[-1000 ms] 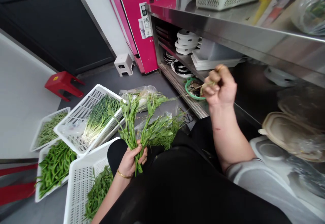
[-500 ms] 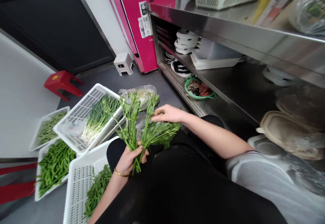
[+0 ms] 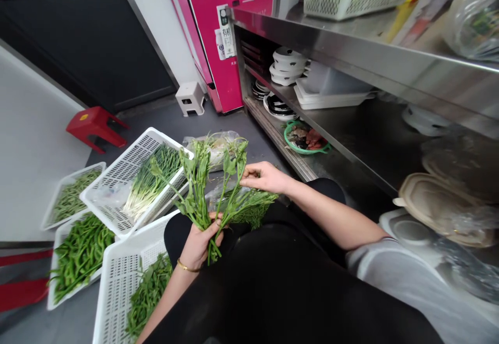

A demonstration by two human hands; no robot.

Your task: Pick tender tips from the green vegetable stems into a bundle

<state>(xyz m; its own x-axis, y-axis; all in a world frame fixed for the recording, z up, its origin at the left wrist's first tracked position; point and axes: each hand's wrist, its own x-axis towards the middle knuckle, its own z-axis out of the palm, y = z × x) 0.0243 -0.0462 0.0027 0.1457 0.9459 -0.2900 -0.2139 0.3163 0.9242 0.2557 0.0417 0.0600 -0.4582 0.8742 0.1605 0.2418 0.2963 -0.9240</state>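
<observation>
My left hand (image 3: 199, 244), with a gold bangle at the wrist, is closed around the lower stems of a bunch of leafy green shoots (image 3: 198, 188). The stalks fan upward and to the right above my lap. At the bunch's right side, my right hand (image 3: 265, 176) has its fingers curled together close to the upper leaves. Whatever lies between those fingertips is too small to make out. Finer greens (image 3: 249, 214) lie in a clear plastic bag below my right hand. Beyond the bunch, another clear bag (image 3: 218, 159) of vegetables rests on the floor.
On the left stand a white basket (image 3: 100, 287) of leafy greens, a basket (image 3: 102, 182) of scallions, green peppers (image 3: 81, 253) and green beans (image 3: 74, 196). A steel shelf (image 3: 351, 53) with dishes runs along the right. A green colander (image 3: 307, 150) sits low there. Stools (image 3: 93, 126) stand behind.
My right hand has shifted slightly right and down beside the leaves, and the right-hand stalks lean a little further right. My left hand keeps its hold on the bunch.
</observation>
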